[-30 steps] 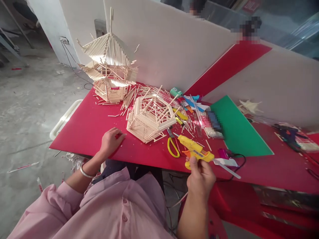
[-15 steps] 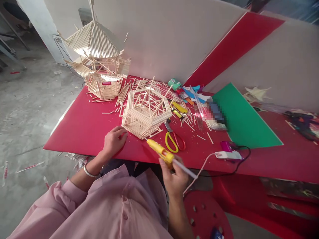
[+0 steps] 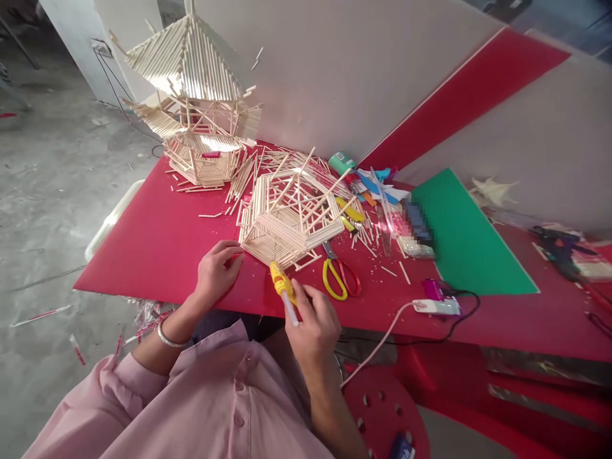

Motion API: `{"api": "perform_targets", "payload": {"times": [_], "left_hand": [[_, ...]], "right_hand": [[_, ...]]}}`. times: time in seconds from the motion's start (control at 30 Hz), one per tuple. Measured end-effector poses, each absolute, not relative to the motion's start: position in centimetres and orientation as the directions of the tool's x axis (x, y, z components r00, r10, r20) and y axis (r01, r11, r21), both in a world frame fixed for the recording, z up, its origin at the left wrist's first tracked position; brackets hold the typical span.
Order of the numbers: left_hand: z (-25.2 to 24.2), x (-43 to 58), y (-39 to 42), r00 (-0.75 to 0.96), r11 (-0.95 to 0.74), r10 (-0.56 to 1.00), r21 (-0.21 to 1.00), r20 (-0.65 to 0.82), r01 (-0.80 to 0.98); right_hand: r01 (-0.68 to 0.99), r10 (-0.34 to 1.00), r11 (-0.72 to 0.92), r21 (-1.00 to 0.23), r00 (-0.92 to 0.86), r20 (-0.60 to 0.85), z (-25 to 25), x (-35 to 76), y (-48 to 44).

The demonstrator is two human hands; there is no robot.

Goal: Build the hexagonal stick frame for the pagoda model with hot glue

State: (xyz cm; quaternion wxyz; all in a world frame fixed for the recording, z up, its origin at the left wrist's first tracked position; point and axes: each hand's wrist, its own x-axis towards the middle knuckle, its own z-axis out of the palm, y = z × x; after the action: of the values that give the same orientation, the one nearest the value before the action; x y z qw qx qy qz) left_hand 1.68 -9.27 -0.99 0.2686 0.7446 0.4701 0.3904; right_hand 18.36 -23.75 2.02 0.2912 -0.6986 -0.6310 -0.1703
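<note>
A six-sided frame of thin wooden sticks (image 3: 287,233) stands on the red table in front of me, with its slatted base showing. My left hand (image 3: 217,271) is at its near left corner, fingers bent and close together, the fingertips against the base edge. My right hand (image 3: 313,322) is wrapped around a yellow hot glue gun (image 3: 280,277), a pale glue stick jutting from its rear. The gun points away from me, its tip over the near edge of the base; the nozzle's contact is too small to make out. Scissors (image 3: 337,274) with yellow and red handles lie right of the frame.
A tall stick pagoda (image 3: 196,108) stands at the back left. Loose sticks (image 3: 243,182) are heaped behind the frame. To the right lie a green board (image 3: 471,242) and a white power strip (image 3: 436,307) with cords. A red stool (image 3: 387,408) stands below the table.
My right hand has swung the glue gun leftward, from beside the frame to its near base edge. The left hand stays at the corner. The view has shifted slightly.
</note>
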Motion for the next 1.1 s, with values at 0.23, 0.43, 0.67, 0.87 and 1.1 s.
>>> {"api": "perform_targets", "payload": {"times": [0.23,0.43,0.67,0.87,1.1], "left_hand": [[-1.2,1.4,-9.5,0.263,-0.416,0.907,0.802,0.330,0.428],[-2.3,2.1,-9.6,0.221,-0.400,0.915,0.822,0.337,0.405],[-2.7,2.1,-9.5,0.207,-0.389,0.920,0.841,0.333,0.376],[-1.9,1.3,-9.4,0.222,-0.413,0.910,0.817,0.350,0.402],[-1.7,1.4,-9.3,0.243,-0.423,0.906,0.761,0.346,0.492]], "right_hand": [[0.996,0.687,-0.034,-0.082,0.083,0.721,3.2,17.9,-25.7],[0.998,0.690,-0.041,-0.045,0.061,0.721,2.9,18.4,-26.4],[0.960,0.703,-0.020,-0.280,0.213,0.678,1.1,19.0,-26.7],[0.719,0.531,-0.287,-0.633,0.669,0.519,1.5,24.0,-28.8],[0.474,0.600,-0.368,-0.800,0.778,0.185,1.8,29.3,-27.9]]}}
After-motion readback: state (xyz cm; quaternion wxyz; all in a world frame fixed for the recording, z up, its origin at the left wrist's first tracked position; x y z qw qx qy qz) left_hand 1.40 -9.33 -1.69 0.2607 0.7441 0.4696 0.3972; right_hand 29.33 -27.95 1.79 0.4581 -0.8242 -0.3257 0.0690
